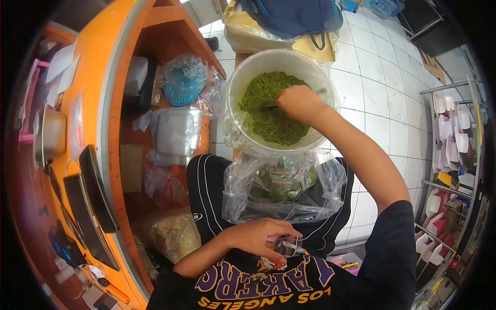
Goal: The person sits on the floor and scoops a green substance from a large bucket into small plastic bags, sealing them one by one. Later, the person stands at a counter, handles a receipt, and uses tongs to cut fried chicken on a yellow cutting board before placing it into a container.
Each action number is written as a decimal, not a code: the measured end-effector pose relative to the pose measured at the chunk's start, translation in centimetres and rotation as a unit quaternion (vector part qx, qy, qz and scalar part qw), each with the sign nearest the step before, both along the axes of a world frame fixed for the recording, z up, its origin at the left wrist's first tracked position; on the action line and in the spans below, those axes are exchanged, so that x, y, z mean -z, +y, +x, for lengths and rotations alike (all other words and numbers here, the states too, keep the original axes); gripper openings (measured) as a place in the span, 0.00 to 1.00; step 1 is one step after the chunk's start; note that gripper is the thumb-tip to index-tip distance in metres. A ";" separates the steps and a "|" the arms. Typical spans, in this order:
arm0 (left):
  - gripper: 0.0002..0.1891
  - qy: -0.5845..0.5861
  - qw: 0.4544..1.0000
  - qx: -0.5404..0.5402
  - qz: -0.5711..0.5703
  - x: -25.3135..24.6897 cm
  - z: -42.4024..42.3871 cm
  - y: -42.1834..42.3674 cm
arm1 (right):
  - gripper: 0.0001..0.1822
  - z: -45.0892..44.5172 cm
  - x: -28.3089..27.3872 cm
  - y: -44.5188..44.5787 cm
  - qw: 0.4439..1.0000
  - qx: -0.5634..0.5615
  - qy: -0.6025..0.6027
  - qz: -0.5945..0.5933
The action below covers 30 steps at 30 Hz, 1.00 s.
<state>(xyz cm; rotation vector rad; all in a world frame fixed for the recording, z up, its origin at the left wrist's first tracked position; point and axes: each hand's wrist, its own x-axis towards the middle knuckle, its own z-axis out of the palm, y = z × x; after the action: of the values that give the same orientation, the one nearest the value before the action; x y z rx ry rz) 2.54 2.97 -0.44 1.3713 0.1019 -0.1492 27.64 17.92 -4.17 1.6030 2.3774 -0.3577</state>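
Observation:
My right hand (pixel 300 101) reaches into a large round white tub (pixel 231 87) lined with clear plastic. It grips a dark scoop or spoon (pixel 268 104), whose end rests at the dried, shredded green herb (pixel 271 130) in the tub. Close to my chest, my left hand (pixel 257 236) holds a small clear plastic bag (pixel 288 247); whether anything is inside it I cannot tell. Across my lap lies a large clear plastic bag (pixel 236 203), its mouth spread. Several small zip bags of green herb (pixel 285 188) lie in it.
An orange counter (pixel 91 128) runs along my left, with phones or tablets (pixel 87 217) on top. Its shelf bears a blue plastic basket (pixel 182 87) and stacked clear packs (pixel 176 131). A dark blue bag (pixel 294 17) sits beyond the tub. At right stands a metal rack (pixel 445 186).

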 end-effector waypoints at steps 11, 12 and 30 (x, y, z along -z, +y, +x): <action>0.34 0.035 0.999 0.003 -0.038 -0.3 0.8 0.2 | 0.09 -0.6 1.1 -2.3 0.981 0.052 0.136 -0.126; 0.33 0.029 0.999 0.004 -0.020 -0.1 0.8 0.2 | 0.10 -0.7 1.3 -2.2 0.977 0.056 0.156 -0.133; 0.35 -0.014 0.945 -0.310 0.104 -1.8 -2.8 3.8 | 0.08 2.2 -4.5 -0.7 0.923 0.212 0.293 -0.131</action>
<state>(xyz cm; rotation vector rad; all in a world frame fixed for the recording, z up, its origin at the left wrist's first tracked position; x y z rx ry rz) -0.27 6.76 1.35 1.4887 0.5307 0.4208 29.80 17.24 0.34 2.0771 2.1747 -1.3488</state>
